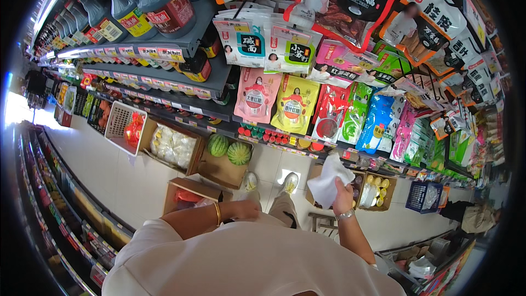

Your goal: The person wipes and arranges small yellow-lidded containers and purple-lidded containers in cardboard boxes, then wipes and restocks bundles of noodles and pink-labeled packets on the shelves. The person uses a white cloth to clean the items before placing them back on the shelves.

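My right hand (pixel 344 197), with a metal-banded watch at the wrist, grips a white cloth (pixel 328 181). The cloth hangs over a cardboard box by the foot of the shelving and covers part of it. A gold bangle circles the wrist of my left hand (pixel 245 209), held low before my waist; its fingers are too unclear to read. Ahead, a pink pouch (pixel 257 95) and a yellow pouch (pixel 295 103) stand upright on a shelf. White seasoning packets (pixel 289 48) hang above them, and a large red bag of dried chillies (pixel 349 4) hangs nearest.
Large bottles of dark sauce (pixel 166 2) line the left shelf. Two watermelons (pixel 228 150) sit in a floor carton, beside a box of bagged pale goods (pixel 172 146) and a white crate (pixel 125 127). A small stool (pixel 324 220) and a blue basket (pixel 423 197) are at right.
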`<state>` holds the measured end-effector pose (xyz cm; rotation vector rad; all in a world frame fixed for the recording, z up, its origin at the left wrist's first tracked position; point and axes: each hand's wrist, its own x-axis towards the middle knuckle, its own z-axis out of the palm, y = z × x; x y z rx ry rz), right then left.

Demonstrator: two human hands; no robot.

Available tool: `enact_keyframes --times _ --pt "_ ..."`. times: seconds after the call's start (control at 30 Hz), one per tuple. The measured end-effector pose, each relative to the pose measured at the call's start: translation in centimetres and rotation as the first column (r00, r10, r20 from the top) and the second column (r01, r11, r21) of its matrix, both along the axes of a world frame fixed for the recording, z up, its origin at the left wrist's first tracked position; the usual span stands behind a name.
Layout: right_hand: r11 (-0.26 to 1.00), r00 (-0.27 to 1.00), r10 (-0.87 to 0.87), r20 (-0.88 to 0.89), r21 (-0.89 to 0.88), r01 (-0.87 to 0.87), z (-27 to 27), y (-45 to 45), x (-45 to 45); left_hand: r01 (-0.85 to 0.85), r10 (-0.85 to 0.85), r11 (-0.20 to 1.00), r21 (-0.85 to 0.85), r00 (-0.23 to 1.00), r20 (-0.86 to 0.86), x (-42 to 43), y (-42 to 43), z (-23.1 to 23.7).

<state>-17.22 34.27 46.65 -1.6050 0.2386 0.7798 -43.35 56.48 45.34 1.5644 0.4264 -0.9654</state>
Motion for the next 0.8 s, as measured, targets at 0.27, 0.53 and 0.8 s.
enact_keyframes --times 0.27,0.53,0.8 --pt "0.972 0.988 0.137 0.069 0.183 -0.147 1.4 -1.1 5.6 0.144 -0.182 0.947 0.288 0.977 0.11 -7.4 0.6 -1.1" --pt "0.988 0.986 0.138 0.099 0.052 -0.143 2.7 -4.6 11.6 -0.208 0.212 0.973 0.097 0.977 -0.033 -6.0 -6.1 2.8" --pt "0.981 0.984 0.137 0.113 0.119 -0.151 3.7 -5.4 14.0 -0.341 0.36 0.917 0.205 0.931 -0.064 0.1 -8.8 6.0"
